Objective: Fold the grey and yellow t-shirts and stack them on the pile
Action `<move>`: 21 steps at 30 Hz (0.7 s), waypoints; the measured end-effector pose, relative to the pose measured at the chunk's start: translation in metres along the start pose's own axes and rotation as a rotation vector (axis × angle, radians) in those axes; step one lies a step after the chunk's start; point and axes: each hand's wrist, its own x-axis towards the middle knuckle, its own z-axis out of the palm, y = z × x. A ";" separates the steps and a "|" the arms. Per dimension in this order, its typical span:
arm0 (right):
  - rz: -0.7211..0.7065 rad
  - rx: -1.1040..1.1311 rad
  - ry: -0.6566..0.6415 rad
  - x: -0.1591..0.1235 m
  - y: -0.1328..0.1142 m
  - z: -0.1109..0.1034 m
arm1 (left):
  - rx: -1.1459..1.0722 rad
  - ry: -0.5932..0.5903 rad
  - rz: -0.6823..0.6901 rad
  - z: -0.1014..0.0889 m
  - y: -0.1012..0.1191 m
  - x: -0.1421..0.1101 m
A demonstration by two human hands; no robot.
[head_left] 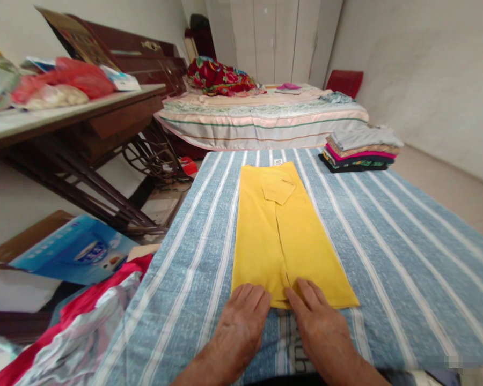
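Resting left hand (243,319) and right hand (322,324) on the near edge of the yellow garment (261,236), seemingly to steady it; cannot tell whether pinching. Laid flat ahead of both hands, likely for reach, well apart from folded clothes (362,149) beyond the right hand.

On the striped blue cloth (185,257), a dark capital "W" (279,162) could be made out on a white patch just beyond the far edge of the yellow garment (257,241); the mark beside it could not be read. Larger dark letters (300,354) were printed towards the cloth's near side, of which only "th" could be tentatively read. White characters were borne by the blue box (70,257) and its dark-blue oval logo (92,252), but were too blurred to be read.
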 end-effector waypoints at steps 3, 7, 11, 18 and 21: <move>0.035 0.041 0.047 0.001 0.000 0.004 | 0.006 0.027 0.006 0.002 -0.001 -0.002; 0.031 0.026 0.063 0.004 -0.001 0.003 | -0.004 0.075 0.016 0.001 -0.001 -0.001; 0.033 0.024 0.065 0.008 0.001 0.000 | -0.011 0.112 0.025 0.005 -0.003 -0.004; 0.021 0.046 0.068 0.018 0.003 -0.010 | -0.007 0.148 -0.032 0.001 -0.009 -0.005; 0.030 0.047 0.049 0.024 0.003 -0.014 | 0.003 0.110 -0.053 -0.011 -0.010 0.000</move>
